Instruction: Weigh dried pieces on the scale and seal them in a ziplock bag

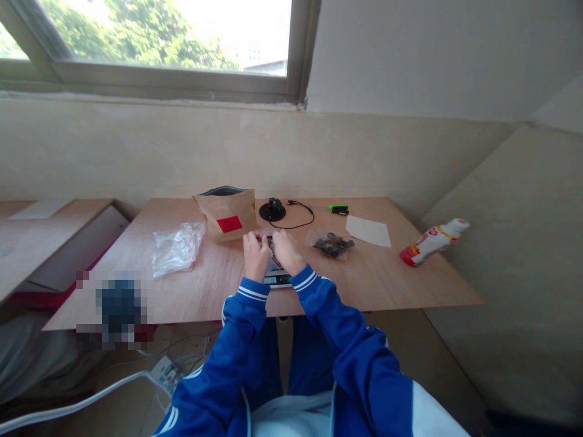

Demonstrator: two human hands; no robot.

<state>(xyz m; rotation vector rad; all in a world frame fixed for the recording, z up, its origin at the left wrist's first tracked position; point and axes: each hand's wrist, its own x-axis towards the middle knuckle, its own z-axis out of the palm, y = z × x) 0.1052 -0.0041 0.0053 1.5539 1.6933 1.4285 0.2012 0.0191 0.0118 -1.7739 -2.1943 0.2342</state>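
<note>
My left hand (256, 254) and my right hand (286, 250) are close together over a small flat device with a display, which looks like a digital scale (277, 280). The fingers of both hands are closed in a pinch around something small that they mostly hide. A bit of dark and clear material shows between the fingertips, too small to name. To the left behind my hands stands a brown paper bag (237, 209) with a red label, its top open. A clear bag of dark small parts (334, 244) lies right of my right hand.
Clear plastic bags (178, 247) lie at the left. Behind are a black round-based device (272, 210) with a cable (310, 221) and green-and-black screwdrivers (339, 209). A white paper (368, 231) and a red-and-white bottle (432, 243) are at the right of the table (387, 285).
</note>
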